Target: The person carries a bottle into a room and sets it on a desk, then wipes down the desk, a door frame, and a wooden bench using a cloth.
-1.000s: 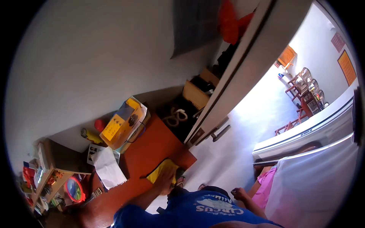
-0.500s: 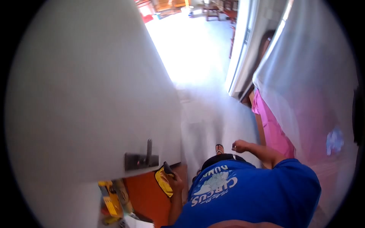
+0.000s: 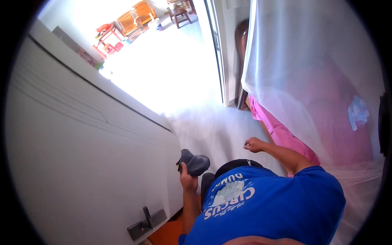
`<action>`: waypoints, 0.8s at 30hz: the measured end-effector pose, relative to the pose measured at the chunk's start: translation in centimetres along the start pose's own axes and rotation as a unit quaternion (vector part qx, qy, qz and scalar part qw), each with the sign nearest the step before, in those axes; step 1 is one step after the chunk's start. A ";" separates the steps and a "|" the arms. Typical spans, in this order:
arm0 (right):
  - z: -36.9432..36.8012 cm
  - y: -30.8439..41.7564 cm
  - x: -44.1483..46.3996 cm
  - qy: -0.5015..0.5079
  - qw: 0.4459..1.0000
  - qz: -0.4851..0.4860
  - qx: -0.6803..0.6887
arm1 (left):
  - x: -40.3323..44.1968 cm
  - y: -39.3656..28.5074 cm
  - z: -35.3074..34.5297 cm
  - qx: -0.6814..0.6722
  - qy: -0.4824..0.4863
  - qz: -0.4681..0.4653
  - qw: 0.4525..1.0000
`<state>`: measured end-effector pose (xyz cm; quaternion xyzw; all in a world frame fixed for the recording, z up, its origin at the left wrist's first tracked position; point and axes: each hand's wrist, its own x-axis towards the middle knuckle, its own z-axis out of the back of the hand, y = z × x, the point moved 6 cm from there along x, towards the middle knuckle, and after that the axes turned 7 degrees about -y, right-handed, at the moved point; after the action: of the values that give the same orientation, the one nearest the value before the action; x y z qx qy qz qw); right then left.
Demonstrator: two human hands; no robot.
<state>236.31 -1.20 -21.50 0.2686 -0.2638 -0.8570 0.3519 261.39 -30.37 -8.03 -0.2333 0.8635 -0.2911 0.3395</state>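
Note:
My left hand (image 3: 188, 179) is closed around a soft dark grey and yellow item (image 3: 197, 164); its exact kind is unclear. Its grey side faces up, with only a sliver of yellow at the left edge. The white door (image 3: 94, 147) stands close on the left of that hand, and the door's dark lever handle (image 3: 148, 218) is lower down. In front of my body my right hand (image 3: 254, 144) hangs with curled fingers. Whatever those fingers may hold is hidden.
Ahead, a doorway opens onto a brightly lit floor (image 3: 171, 77). Wooden chairs (image 3: 136, 18) and red stools (image 3: 112, 48) stand beyond it. To the right, a sheer white net (image 3: 286, 81) hangs over pink bedding (image 3: 281, 130). An orange surface (image 3: 169, 230) shows at lower left.
My left hand has moved up and forward, and the item turned from its yellow side to its grey side. The view has shifted toward the doorway, showing more of the room beyond.

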 end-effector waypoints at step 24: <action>26.2 20.0 20.7 -0.247 0.573 0.167 0.763 | 25.4 -12.2 -23.1 0.449 0.272 -0.158 0.836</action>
<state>216.05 -21.98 4.41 0.1673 -0.9370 -0.2976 0.0745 230.46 -46.48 2.43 -0.1002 0.6465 -0.7486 0.1078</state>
